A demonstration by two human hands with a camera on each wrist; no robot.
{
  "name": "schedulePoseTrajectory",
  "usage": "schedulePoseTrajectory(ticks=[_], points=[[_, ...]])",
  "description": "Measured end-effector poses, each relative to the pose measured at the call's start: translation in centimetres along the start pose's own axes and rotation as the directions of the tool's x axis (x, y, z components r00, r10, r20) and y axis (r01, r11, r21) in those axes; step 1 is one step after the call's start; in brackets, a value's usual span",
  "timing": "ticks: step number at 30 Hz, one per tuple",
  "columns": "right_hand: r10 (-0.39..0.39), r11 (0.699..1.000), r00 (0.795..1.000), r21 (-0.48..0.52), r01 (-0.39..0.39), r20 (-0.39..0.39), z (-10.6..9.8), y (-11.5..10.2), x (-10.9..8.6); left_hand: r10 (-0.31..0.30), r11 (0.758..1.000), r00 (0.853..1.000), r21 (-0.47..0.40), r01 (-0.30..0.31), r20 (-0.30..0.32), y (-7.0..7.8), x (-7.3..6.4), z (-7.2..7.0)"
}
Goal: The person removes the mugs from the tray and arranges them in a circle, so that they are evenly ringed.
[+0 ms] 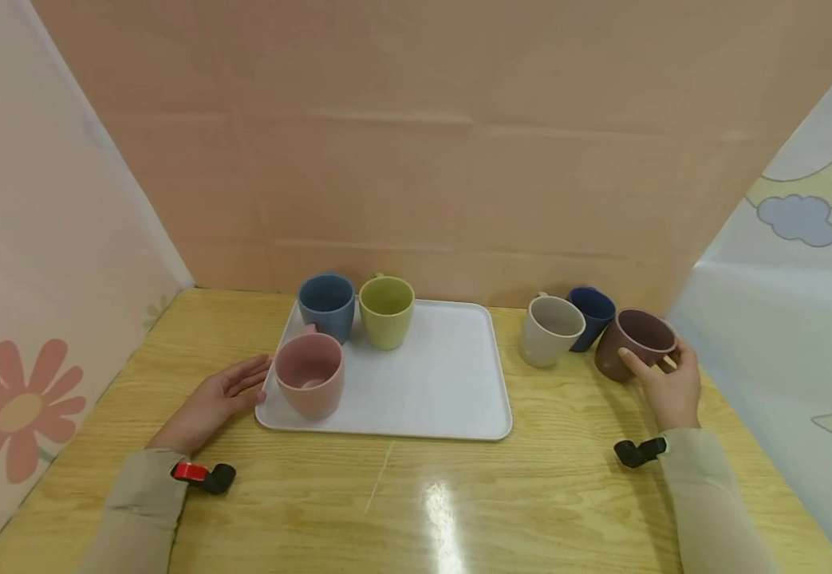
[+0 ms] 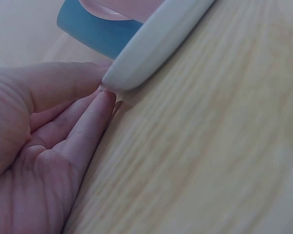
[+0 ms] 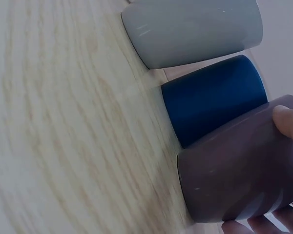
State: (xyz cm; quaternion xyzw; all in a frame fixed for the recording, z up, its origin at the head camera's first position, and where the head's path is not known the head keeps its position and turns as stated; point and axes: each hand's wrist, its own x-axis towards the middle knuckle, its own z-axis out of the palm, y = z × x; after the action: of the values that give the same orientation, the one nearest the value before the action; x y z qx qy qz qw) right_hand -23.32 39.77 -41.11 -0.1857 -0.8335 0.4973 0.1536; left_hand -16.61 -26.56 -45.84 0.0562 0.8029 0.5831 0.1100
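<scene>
My right hand (image 1: 670,392) holds a plum-brown mug (image 1: 615,355) at the far right. The thumb lies on the near side of that mug, the other fingers round its right side. In the right wrist view the same mug (image 3: 234,170) stands beside a dark blue one (image 3: 212,100). At the left, my left hand (image 1: 207,405) pinches the edge of a white tray (image 1: 437,383); thumb and fingertips meet at its rim (image 2: 136,66) in the left wrist view. A pink mug (image 1: 315,399) sits on the tray close to that hand.
Behind the pink mug, a blue mug (image 1: 329,319) and a yellow-green mug (image 1: 387,325) stand on the tray. Right of the tray are a cream mug (image 1: 543,347) and the navy mug (image 1: 591,331). The wooden table (image 1: 358,510) meets a brown paper backdrop (image 1: 416,175).
</scene>
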Motion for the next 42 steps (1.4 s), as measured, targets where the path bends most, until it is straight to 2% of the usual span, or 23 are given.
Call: schedulePoseTrajectory(ticks=[6,8,12,16,20,25,32,34,37,42], points=[[-0.007,0.999,0.993,-0.045,0.012,0.117,-1.4,-0.9,-0.2,0.015,1.000,1.000,-0.010,-0.015,0.007,0.2,0.0,0.1],[-0.013,0.998,0.992,-0.054,0.020,0.128,-2.2,-1.7,-0.2,0.018,1.000,1.000,-0.011,-0.018,0.009,0.3,0.0,0.2],[-0.026,0.998,1.000,-0.064,0.027,0.015,-2.9,-3.8,-0.8,0.019,1.000,1.000,-0.014,-0.019,0.007,0.4,0.1,0.1],[-0.080,0.997,0.990,-0.024,0.078,-0.118,-2.0,-6.5,-2.3,0.024,1.000,1.000,-0.015,-0.024,0.006,0.4,0.0,0.0],[-0.192,0.979,0.972,0.035,0.199,-0.132,-0.2,-8.9,-4.2,0.030,0.999,1.000,-0.017,-0.030,0.007,0.5,0.0,-0.1],[-0.341,0.933,0.939,0.105,0.344,-0.044,3.0,-11.0,-6.4,0.033,0.999,0.999,-0.017,-0.033,0.010,0.3,-0.1,-0.1],[-0.509,0.850,0.859,0.189,0.492,0.052,8.2,-12.7,-8.4,0.025,0.999,1.000,-0.034,-0.025,0.008,0.1,-0.1,-0.1],[-0.532,0.834,0.843,0.216,0.507,0.076,9.8,-13.0,-8.6,0.027,0.999,1.000,-0.038,-0.027,0.008,0.1,-0.1,-0.1],[-0.534,0.837,0.830,0.238,0.492,0.162,11.9,-13.4,-8.8,0.024,0.999,1.000,-0.041,-0.024,0.009,0.1,-0.1,0.0],[-0.473,0.877,0.818,0.267,0.400,0.327,15.5,-14.1,-8.9,0.017,0.998,1.000,-0.052,-0.017,0.013,0.0,-0.1,-0.1]])
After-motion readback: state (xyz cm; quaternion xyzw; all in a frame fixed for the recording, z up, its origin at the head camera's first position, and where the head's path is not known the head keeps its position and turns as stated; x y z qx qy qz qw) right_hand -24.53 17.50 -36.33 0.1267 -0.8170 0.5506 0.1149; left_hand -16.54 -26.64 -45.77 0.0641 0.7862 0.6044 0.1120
